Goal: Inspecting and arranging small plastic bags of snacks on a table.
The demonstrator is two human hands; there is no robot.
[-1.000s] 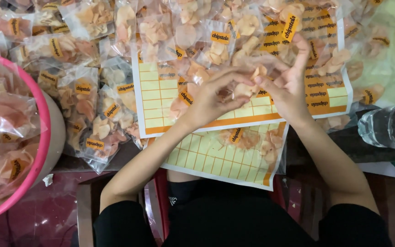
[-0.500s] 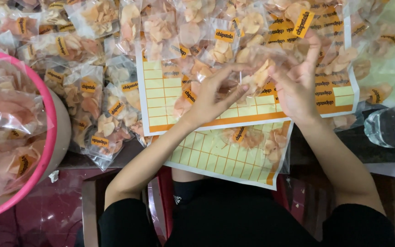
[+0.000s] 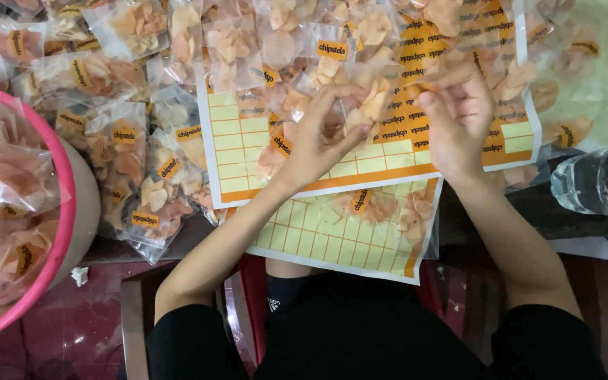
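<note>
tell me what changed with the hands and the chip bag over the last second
Both hands, left hand and right hand, keep their grip on the clear bag of chips and have lifted it slightly up the picture, the right fingers curling in at its corner. The sticker sheets, pink basin and water bottle stayed put.

Pink basin [image 3: 70, 211]; orange-gridded pale yellow label sheet [image 3: 237, 151]; clear packets [image 3: 131, 151] of peach chips with orange stickers

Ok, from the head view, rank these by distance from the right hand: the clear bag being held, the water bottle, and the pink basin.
1. Clear bag of chips: held between the right hand and the left hand.
2. Water bottle: lying at the right edge.
3. Pink basin: far left, full of bags.
</note>
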